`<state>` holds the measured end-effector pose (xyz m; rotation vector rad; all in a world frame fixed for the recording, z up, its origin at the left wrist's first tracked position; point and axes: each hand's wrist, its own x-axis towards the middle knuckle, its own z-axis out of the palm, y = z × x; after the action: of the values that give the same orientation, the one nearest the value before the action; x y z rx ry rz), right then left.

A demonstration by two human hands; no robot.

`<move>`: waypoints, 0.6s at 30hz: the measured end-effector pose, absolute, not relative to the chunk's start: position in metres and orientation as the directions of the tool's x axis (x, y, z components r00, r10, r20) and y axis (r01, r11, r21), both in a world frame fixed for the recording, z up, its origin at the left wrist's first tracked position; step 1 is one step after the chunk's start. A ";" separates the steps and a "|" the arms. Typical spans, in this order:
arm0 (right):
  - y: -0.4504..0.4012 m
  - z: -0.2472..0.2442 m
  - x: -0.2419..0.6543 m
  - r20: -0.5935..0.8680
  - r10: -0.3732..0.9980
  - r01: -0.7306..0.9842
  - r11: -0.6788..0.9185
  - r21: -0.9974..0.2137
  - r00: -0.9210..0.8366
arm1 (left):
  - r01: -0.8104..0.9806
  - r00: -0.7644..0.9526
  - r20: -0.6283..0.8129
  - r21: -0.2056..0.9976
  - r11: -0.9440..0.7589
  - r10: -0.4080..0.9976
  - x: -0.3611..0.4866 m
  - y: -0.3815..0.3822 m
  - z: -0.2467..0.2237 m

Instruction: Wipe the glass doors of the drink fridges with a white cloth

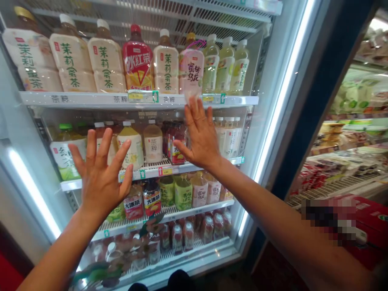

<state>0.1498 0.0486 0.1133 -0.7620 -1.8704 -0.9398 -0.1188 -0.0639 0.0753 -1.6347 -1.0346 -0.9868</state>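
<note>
Both my hands are raised before a lit drinks fridge, which seems to have a glass door. My left hand is open with fingers spread and holds nothing. It covers part of the second shelf, by a green-capped bottle and a yellow-capped bottle with a pale label. My right hand, also open and empty, has its fingertips just under the top shelf's edge, below a pink-labelled bottle. A faint reflection shows above those fingertips. Whether either palm touches the glass I cannot tell.
Large tea bottles and a red bottle line the top shelf. Smaller bottles fill lower shelves. A bright light strip runs along the right frame. Further right stand open shelves with packaged goods and a red box.
</note>
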 end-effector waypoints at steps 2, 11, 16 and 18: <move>0.038 0.094 0.142 0.754 0.085 0.641 0.594 0.487 -0.652 | 0.938 0.321 0.920 -0.276 -0.210 0.225 -0.123 -0.071 0.078; 0.053 0.125 0.171 0.883 0.031 0.754 0.533 0.383 -0.469 | 0.920 0.392 0.886 -0.379 -0.099 0.250 -0.153 -0.098 0.088; 0.042 0.108 0.143 0.483 -0.174 0.311 0.573 0.758 -0.858 | 0.904 0.422 0.862 -0.421 -0.066 0.282 -0.160 -0.095 0.102; 0.046 0.123 0.145 0.467 -0.210 0.296 0.541 0.787 -0.859 | 0.869 0.490 0.840 -0.493 -0.051 0.234 -0.158 -0.090 0.122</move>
<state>0.1453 0.0459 0.1231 -0.0689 -2.2621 -1.2929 -0.1579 -0.0905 0.1224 -1.5739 -0.9808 -0.6829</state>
